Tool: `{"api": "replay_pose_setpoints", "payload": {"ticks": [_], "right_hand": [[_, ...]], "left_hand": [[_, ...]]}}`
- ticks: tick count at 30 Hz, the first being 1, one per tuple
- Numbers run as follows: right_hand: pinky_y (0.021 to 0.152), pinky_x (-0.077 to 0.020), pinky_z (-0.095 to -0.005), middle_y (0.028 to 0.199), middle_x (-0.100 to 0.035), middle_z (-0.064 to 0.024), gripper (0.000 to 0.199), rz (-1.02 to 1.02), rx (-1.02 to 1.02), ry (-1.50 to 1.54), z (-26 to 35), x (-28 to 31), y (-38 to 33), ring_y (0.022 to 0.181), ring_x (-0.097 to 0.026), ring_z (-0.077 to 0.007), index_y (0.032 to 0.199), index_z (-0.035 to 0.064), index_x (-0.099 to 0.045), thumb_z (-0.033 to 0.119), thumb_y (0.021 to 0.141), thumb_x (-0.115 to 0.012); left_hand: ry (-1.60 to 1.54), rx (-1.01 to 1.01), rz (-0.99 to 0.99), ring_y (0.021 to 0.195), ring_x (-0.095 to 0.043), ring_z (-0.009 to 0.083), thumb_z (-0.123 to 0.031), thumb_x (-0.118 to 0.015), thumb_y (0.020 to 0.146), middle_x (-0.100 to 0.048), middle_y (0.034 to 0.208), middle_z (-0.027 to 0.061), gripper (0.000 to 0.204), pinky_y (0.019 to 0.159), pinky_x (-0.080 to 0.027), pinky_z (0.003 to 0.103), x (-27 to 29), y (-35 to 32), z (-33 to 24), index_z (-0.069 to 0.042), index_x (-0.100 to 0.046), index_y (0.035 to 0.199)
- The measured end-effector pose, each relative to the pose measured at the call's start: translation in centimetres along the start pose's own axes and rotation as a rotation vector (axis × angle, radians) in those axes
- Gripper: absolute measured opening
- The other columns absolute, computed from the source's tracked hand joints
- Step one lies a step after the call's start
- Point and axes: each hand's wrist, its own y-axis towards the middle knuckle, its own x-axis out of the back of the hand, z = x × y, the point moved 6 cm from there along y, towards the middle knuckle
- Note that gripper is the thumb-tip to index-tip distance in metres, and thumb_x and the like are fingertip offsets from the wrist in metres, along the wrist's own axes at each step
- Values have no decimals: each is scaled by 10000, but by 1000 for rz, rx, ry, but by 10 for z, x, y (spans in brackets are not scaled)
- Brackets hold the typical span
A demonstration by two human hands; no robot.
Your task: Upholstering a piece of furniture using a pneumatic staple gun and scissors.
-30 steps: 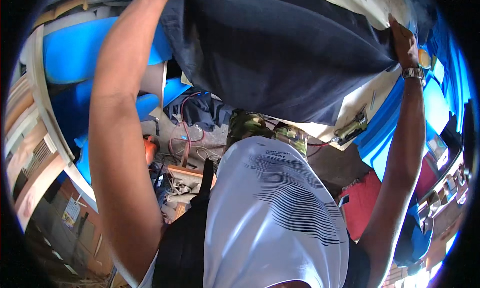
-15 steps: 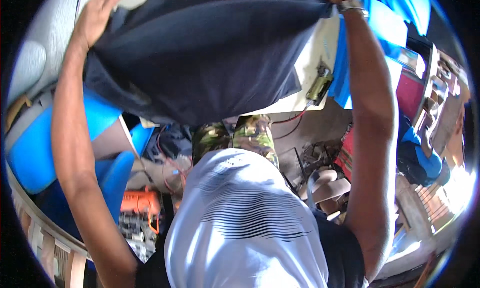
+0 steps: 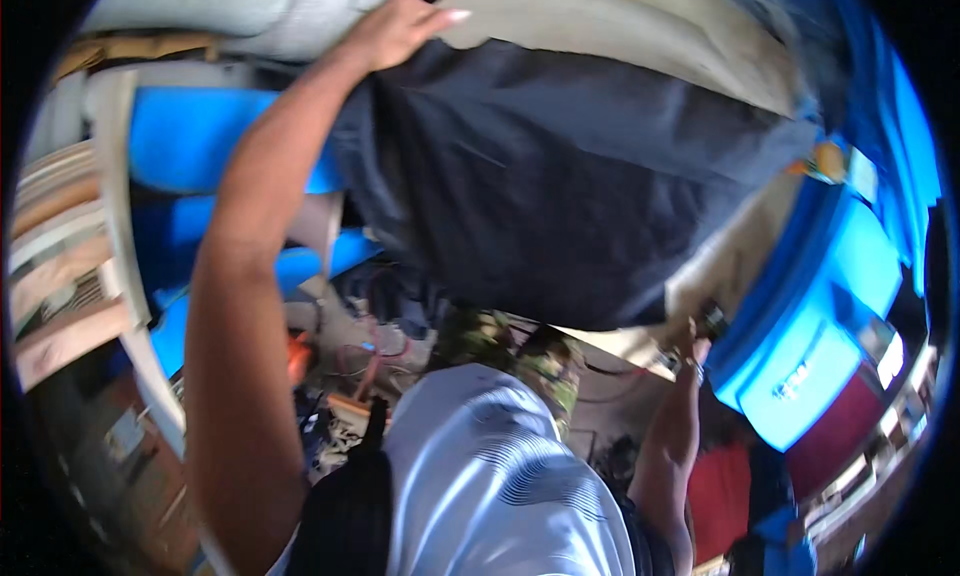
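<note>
A wide sheet of dark, matte cloth [image 3: 560, 176] lies spread in front of the person, over a flat cream-coloured surface [image 3: 735, 251], with soft folds across its middle. The left hand [image 3: 400, 34] is at its upper-left edge, thumb stretched out; whether the fingers pinch it cannot be told. Good handling here probably means steadying that corner lightly and smoothing the folds outward, without dragging the far edge askew. The right hand [image 3: 694, 350] is off the cloth, just beside a small dark tool [image 3: 712, 319]; blur hides whether its fingers close on it. Keeping that tool clear of the glossy blue material [image 3: 800, 376] alongside seems wise.
</note>
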Motion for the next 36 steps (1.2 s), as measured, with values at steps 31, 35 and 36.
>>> {"api": "replay_pose_setpoints", "payload": {"ticks": [31,35,36], "right_hand": [[530,-490,-320,696,-678,-105,538,137,710,696,535,304,-509,572,-643,-183,1096,-18,-674,510,1057,-579],[530,-505,-316,679,-679,-98,609,309,716,502,624,275,-512,551,-644,-170,1052,-12,-692,587,1043,-583],[519,-530,-328,671,-681,-101,639,306,688,477,637,267,-510,538,-653,-180,1039,-9,-708,613,1047,-560]], "left_hand": [[-220,-405,-15,887,-716,355,-503,-548,1075,-718,894,211,512,858,-528,496,-21,28,-34,-18,-692,994],[-209,-435,-5,1079,-716,386,-245,-664,956,-743,1027,225,316,929,-545,489,-27,36,-33,-47,-676,1201],[-145,-444,14,1111,-705,382,-227,-690,930,-743,1057,216,363,941,-545,484,-29,36,-33,-61,-648,1251]]}}
